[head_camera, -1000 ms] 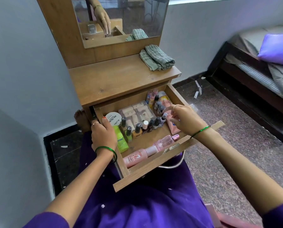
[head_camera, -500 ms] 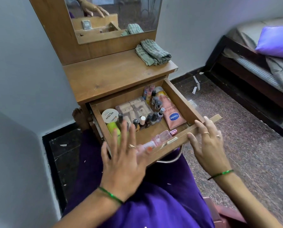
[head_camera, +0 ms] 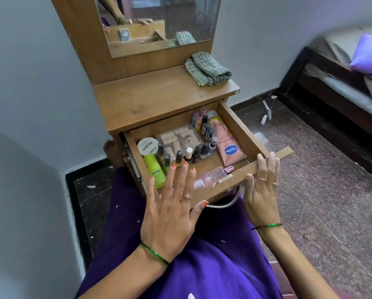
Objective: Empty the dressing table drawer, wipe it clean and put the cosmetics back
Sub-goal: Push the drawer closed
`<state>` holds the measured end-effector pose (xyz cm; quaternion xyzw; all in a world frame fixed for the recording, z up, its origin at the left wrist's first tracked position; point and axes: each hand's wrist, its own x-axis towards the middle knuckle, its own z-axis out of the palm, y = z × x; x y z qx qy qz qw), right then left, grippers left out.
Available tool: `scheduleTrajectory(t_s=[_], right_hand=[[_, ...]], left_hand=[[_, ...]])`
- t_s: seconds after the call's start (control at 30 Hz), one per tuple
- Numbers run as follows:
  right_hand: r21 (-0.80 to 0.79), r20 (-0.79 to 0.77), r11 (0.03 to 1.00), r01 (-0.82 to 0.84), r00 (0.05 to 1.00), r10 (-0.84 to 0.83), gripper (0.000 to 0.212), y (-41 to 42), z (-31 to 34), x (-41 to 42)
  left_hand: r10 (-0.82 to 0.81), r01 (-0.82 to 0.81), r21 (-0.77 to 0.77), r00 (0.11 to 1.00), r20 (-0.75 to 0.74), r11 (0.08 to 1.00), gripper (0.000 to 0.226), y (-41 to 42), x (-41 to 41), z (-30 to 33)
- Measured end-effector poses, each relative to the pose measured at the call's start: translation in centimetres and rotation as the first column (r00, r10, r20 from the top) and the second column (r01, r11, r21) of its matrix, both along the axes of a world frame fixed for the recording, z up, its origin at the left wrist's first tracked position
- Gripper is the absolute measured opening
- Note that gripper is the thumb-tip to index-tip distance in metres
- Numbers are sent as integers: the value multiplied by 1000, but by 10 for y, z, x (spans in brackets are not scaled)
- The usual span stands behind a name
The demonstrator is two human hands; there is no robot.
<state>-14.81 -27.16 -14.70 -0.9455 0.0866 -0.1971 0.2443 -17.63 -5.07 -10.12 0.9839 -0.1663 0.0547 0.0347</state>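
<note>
The wooden drawer point(head_camera: 241, 128) of the dressing table point(head_camera: 159, 100) is pulled out over my lap. Inside lie a pink Vaseline tube point(head_camera: 229, 148), a row of nail polish bottles point(head_camera: 193, 154), a clear box of beige sponges point(head_camera: 178, 137), a white nail-polish-remover tub point(head_camera: 147, 145), a lime green tube point(head_camera: 153, 170) and a pink bottle point(head_camera: 211, 176) along the front. My left hand point(head_camera: 172, 208) hovers flat over the drawer's front left, fingers spread. My right hand point(head_camera: 261, 186) rests with straight fingers against the drawer's front panel at the right.
A folded green striped cloth point(head_camera: 208, 69) lies on the tabletop's right end below the mirror point(head_camera: 159, 22). A bed with a purple pillow point(head_camera: 368, 52) stands at the right. A grey wall point(head_camera: 29, 83) is close on the left. Paper scraps point(head_camera: 267, 113) litter the floor.
Both hands left the drawer's inside and drew back toward me. The left hand now hovers flat over the front left; the right hand moved to the front panel. The camera tilted.
</note>
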Motion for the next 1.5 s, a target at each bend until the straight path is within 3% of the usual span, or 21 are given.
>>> scheduleTrajectory(t_s=[0.4,0.6,0.8,1.0,1.1,1.3,1.5], right_hand=[[78,-4,996,-49,999,50,68,25,10,61],[305,-36,952,-28,999,40,73,72,16,53],[81,-355,980,-183,913,200,66,101,-10,44],[-8,-441,938,-347,843,308,66,104,-4,80],[-20,-479,918,-397,809,340,72,104,0,95],[-60,-462,915,-398,824,328,81,114,-4,121],[-106,-284,947,-305,921,265,70,131,-20,138]], left_hand=[[16,-22,80,997,69,997,67,24,62,-1],[40,-49,79,994,106,996,68,35,98,-2],[48,-62,89,988,149,994,68,45,123,1],[163,-186,173,977,138,967,81,50,151,8],[128,-184,232,963,237,955,84,54,160,4],[-28,-55,161,880,474,985,68,69,182,-1],[4,-41,42,773,634,998,45,70,195,-11]])
